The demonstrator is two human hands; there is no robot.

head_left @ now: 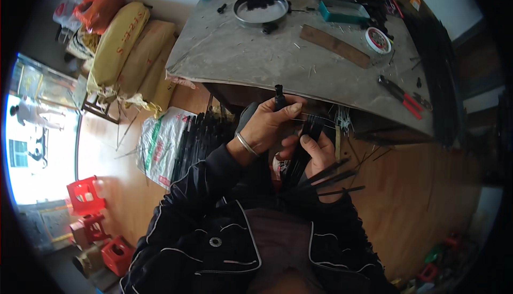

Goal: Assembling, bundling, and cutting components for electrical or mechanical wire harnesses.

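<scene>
My left hand, with a silver bracelet at its wrist, is closed around a small black tube-like piece that points up between thumb and fingers. To its right, my right hand grips a bundle of thin black rods. Loose rod ends fan out past that wrist, over the sleeve. Fine light wires or strands stretch between the two hands near the rod tips. Both hands are just off the table's front edge, above my lap. How the wires join the black pieces is too small to tell.
On the grey table lie a round metal tray, a green box, a wooden strip, a round tin, red-handled pliers and piled black parts. More black rods stand at the left, near yellow sacks and red stools.
</scene>
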